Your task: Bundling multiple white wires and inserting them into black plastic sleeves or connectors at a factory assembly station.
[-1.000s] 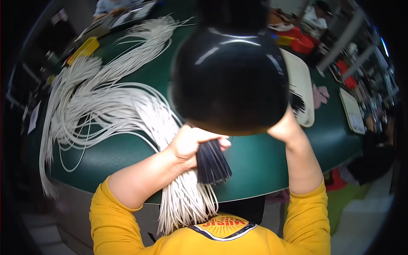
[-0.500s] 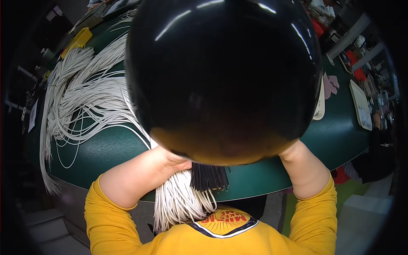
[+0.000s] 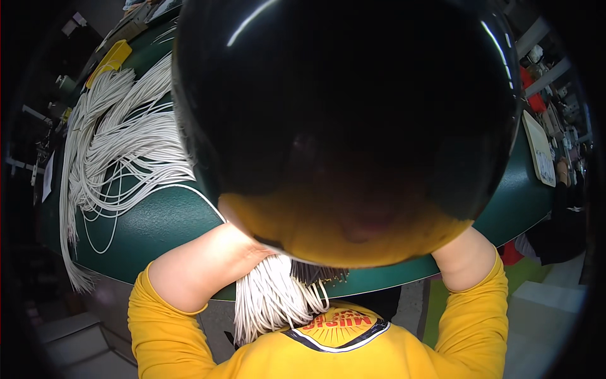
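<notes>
A large glossy black dome [image 3: 353,126] blocks the middle of the head view and hides most of both hands. My left forearm [image 3: 202,262] runs under its lower left rim, and the fingers cannot be seen. Beside that wrist a thick bundle of white wires [image 3: 271,294] hangs over the table's near edge toward my body. Just right of it, the ends of a bundle of thin black wires [image 3: 315,273] show below the dome. My right forearm [image 3: 470,259] passes under the lower right rim, its hand hidden too. What either hand holds is covered.
Long white wires [image 3: 132,148] lie in loops across the left of the green table [image 3: 151,221], some hanging off its left edge. Behind them is a yellow bin [image 3: 108,62]. A cream tray [image 3: 538,148] sits at the right edge, with a person's hand [image 3: 562,170] beyond it.
The black dome fills more of the view, reaching lower and farther right, and now covers the pink cloth and a nearer tray. Less of the black wires shows. My right forearm is slightly farther right.
</notes>
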{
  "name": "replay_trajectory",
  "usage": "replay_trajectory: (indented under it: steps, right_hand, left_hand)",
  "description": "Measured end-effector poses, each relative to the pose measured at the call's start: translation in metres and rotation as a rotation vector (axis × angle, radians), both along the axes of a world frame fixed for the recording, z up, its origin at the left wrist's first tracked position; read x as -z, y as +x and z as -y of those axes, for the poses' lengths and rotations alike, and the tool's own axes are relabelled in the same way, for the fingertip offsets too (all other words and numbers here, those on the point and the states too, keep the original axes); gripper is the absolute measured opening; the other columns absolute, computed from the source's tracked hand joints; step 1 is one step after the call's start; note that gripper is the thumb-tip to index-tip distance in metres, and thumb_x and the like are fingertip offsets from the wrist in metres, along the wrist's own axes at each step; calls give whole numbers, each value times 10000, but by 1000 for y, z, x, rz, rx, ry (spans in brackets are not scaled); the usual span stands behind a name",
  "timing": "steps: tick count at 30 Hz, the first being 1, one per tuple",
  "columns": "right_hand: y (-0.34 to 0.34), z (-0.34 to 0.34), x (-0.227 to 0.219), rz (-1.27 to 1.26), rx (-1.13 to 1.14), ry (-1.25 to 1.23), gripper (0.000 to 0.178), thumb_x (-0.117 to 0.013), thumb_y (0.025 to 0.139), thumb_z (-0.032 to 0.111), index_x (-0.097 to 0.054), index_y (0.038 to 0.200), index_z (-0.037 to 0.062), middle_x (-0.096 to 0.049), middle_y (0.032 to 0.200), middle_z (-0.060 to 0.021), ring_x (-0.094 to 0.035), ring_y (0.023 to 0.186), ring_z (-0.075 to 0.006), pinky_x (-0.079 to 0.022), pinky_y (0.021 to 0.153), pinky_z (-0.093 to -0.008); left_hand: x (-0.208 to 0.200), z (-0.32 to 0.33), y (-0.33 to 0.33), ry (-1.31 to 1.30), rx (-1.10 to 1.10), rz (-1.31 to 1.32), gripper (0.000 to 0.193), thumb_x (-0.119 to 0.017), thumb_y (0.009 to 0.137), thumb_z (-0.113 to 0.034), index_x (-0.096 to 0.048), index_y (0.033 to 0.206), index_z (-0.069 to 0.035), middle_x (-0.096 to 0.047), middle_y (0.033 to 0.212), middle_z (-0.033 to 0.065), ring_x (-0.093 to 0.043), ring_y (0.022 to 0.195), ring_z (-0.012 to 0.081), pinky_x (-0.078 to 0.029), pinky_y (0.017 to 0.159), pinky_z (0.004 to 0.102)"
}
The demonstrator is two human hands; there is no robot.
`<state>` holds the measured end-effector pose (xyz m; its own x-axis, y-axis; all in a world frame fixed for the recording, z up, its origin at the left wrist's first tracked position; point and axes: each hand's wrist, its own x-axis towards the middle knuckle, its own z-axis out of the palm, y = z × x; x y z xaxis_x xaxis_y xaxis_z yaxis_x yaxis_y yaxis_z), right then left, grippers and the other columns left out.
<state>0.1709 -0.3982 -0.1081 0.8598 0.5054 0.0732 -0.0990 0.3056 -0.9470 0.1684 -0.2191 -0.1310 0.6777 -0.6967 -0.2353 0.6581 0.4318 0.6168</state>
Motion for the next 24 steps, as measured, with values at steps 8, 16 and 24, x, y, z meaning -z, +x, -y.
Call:
replay_trajectory:
  steps: [8, 16, 24]
  right_hand:
    - [2, 8, -3, 149, 151, 101, 106, -447, 797, -1, -447, 897, -39, -563, 772, -112, -562, 657, -136, -447, 591, -227]
    - [7, 3, 8, 436, 239, -39, 125, -512, 723, -54, -427, 810, -27, -566, 740, -115, -572, 680, -119, -460, 638, -223]
    - [3, 5, -4, 445, 272, -115, 82, -512, 736, -40, -460, 799, -39, -561, 735, -92, -570, 681, -107, -468, 645, -217]
  left_hand:
    - [13, -4, 0, -76, 58, 244, 372, -539, 774, -12, -427, 1129, 3, -479, 1100, 122, -507, 958, 168, -447, 816, 294]
    - [-7, 5, -2, 63, -96, 25, 241, -604, 692, 23, -483, 898, -12, -536, 741, 81, -567, 663, 161, -471, 623, 259]
    - [-4, 2, -1, 151, -87, 120, 209, -598, 711, -11, -470, 876, -21, -539, 721, 78, -555, 673, 151, -455, 632, 258]
